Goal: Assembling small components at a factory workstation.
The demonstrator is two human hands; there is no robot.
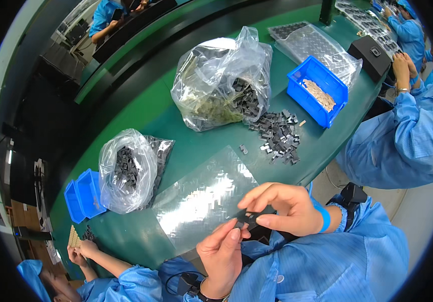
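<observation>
Close to my body, at the table's near edge, my left hand pinches a small black plastic part between thumb and fingertips. My right hand is curled from the other side, its thumb and fingers at the dark pieces between the hands. Whether these are one part or two touching ones is too small to tell. A blue band circles my right wrist. Beyond my hands lies a clear plastic sheet with glare on it. A loose heap of similar black parts spreads farther out, with a single part beside it.
A large clear bag of black parts stands behind the heap; a smaller one is at left. One blue bin holds flat beige pieces; more blue bins stand left. Co-workers in blue sit left and right. Plastic-covered trays lie at the back.
</observation>
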